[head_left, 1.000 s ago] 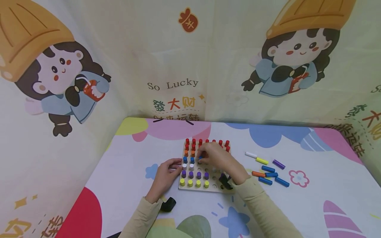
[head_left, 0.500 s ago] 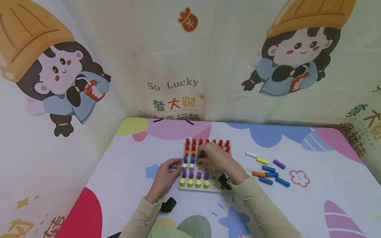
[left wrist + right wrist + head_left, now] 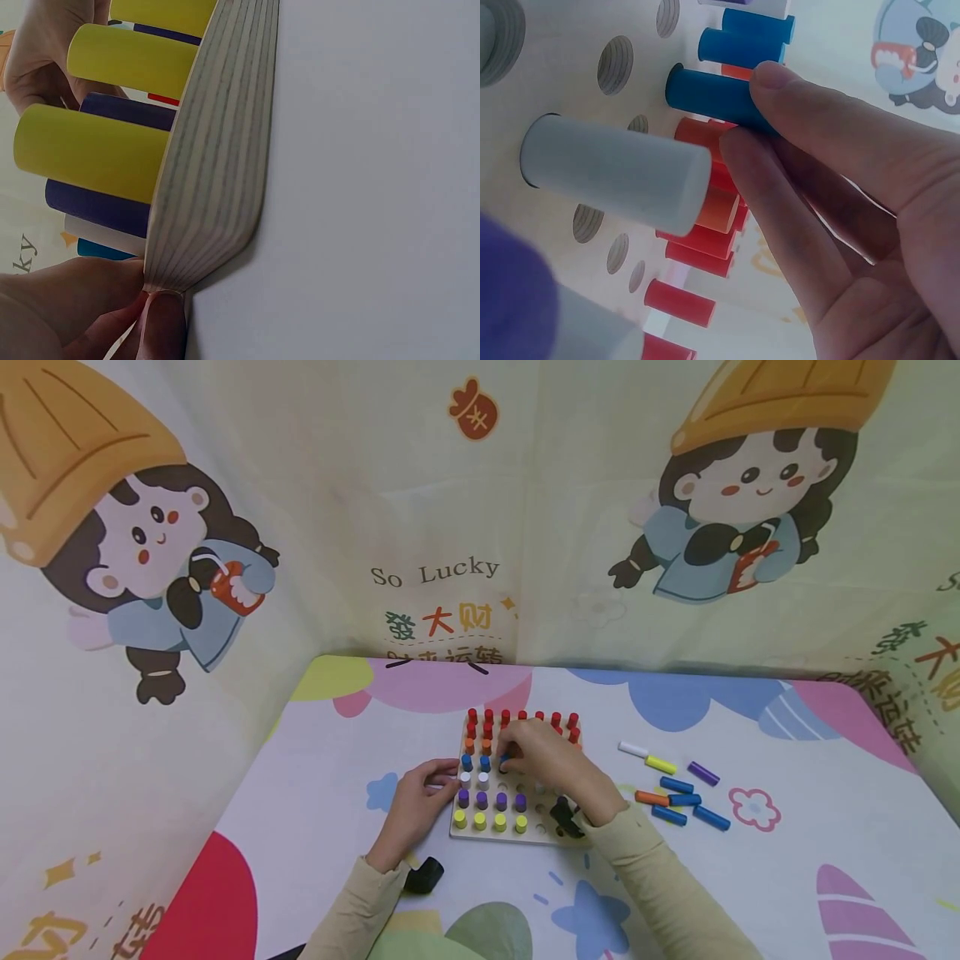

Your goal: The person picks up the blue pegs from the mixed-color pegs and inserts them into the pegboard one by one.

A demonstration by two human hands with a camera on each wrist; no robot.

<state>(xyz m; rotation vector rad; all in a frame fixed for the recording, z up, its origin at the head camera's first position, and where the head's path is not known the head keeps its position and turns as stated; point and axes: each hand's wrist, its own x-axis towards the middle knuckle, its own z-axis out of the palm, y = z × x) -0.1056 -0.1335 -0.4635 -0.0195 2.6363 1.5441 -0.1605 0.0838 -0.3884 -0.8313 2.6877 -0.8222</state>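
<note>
A wooden pegboard (image 3: 491, 837) stands on the table with rows of red, orange, blue, white, purple and yellow pegs. My right hand (image 3: 547, 756) reaches over its middle. Between thumb and fingertips it pinches a blue peg (image 3: 716, 97), whose lower end sits at a hole in the board in the right wrist view. Two more blue pegs (image 3: 476, 763) stand left of it in the same row. My left hand (image 3: 423, 806) holds the board's left edge, thumb and a finger right at the corner in the left wrist view. The right hand hides some pegs behind it.
Right of the board lie loose pegs: several blue pegs (image 3: 711, 818), an orange peg (image 3: 651, 798), a purple peg (image 3: 702, 773), a yellow peg (image 3: 660, 765) and a white peg (image 3: 632, 749). A printed cloth wall (image 3: 555, 527) rises behind the table (image 3: 322, 760).
</note>
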